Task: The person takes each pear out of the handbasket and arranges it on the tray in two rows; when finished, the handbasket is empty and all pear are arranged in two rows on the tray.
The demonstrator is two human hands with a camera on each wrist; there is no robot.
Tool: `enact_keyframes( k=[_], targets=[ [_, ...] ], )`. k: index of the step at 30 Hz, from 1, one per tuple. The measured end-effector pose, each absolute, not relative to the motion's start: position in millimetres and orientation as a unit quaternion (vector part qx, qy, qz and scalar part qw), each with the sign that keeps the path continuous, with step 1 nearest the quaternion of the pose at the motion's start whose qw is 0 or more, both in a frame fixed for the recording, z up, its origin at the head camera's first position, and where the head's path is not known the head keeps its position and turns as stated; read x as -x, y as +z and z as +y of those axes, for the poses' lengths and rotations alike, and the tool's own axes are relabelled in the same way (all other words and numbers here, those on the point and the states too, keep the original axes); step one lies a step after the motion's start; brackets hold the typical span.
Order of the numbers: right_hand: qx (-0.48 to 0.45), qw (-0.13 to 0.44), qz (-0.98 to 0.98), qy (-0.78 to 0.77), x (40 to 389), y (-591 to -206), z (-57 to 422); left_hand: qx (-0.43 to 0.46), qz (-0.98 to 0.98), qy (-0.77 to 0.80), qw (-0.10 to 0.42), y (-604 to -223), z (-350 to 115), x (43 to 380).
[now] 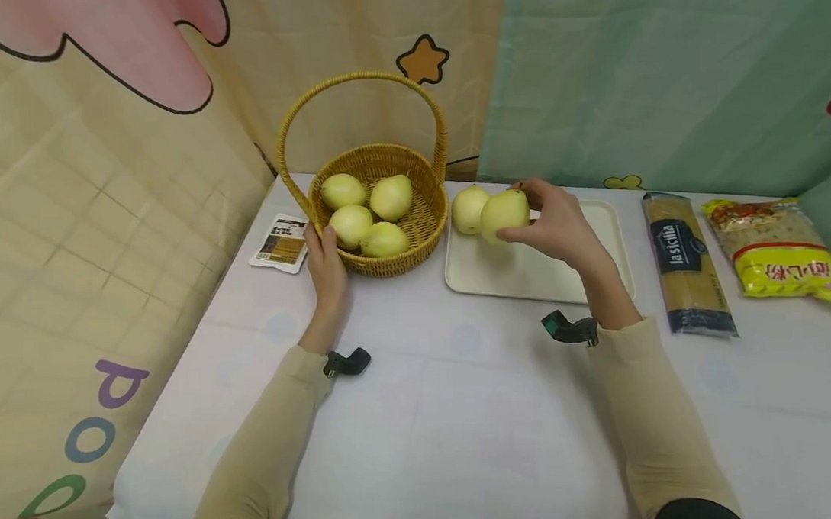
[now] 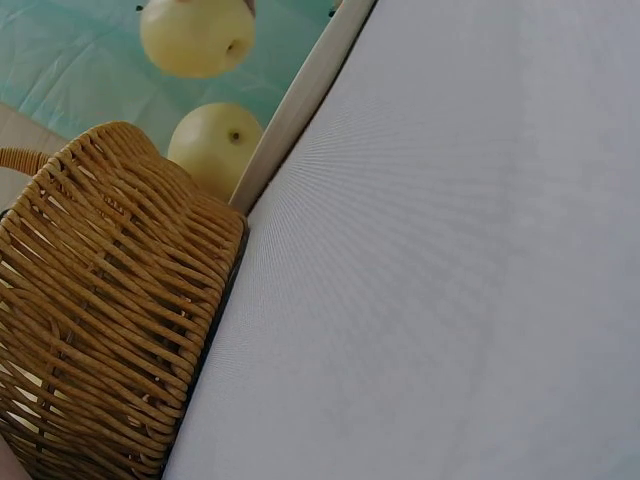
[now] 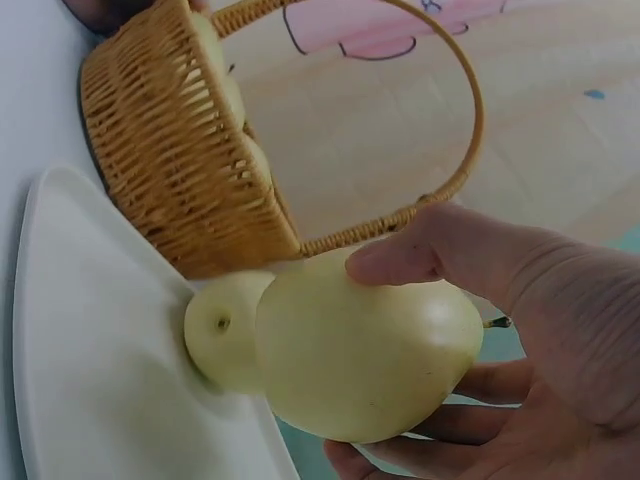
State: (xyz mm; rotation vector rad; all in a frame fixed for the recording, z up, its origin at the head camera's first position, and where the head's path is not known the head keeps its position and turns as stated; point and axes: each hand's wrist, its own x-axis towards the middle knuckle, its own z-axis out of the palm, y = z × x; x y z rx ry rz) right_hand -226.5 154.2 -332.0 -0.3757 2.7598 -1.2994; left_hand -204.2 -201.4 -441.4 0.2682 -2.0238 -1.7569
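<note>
My right hand [image 1: 558, 220] grips a pale yellow-green pear [image 3: 370, 345] between thumb and fingers, its stem toward the palm. The pear is held above a cream rectangular tray [image 1: 526, 282]. Another pear [image 1: 467, 209] sits on the tray's left end, close to the held one. To the left stands a wicker basket [image 1: 432, 240] with a tall arched handle, several pears [image 1: 391, 197] inside. At the basket's left front my left hand [image 1: 329, 274] holds its rim and side. The left wrist view shows mostly the basket's woven side [image 2: 110, 300], with that hand nearly out of frame.
A small white-and-brown packet [image 1: 282, 245] lies left of the basket. On the right are a pack of la sicilia pasta [image 1: 687, 261] and a yellow-labelled food bag [image 1: 775, 251]. Printed curtains [image 1: 656, 75] hang behind the white-covered table [image 1: 462, 410].
</note>
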Motion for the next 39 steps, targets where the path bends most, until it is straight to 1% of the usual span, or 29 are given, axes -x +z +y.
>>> enact_keyframes(
  k=[8,13,18,24,30,33,39],
  targets=[
    [0.046,0.093,0.908,-0.406,241,-347,180,-0.106,-0.725,-0.649,0.207,-435,-199,200],
    [0.0,0.095,0.913,-0.396,243,-354,193,-0.109,-0.736,-0.633,0.213,-439,-200,204],
    [-0.034,0.068,0.918,-0.39,246,-367,198,-0.102,-0.739,-0.63,0.218,-439,-200,203],
    [-0.049,0.0,0.913,-0.404,252,-386,189,-0.101,-0.737,-0.632,0.217,-441,-201,202],
    [-0.069,-0.047,0.904,-0.42,252,-399,178,-0.112,-0.736,-0.637,0.202,-441,-201,202],
    [-0.069,-0.054,0.904,-0.418,253,-398,176,-0.112,-0.733,-0.64,0.201,-441,-201,203],
    [-0.06,-0.022,0.915,-0.398,254,-393,175,-0.099,-0.731,-0.64,0.217,-443,-201,207]
  ],
)
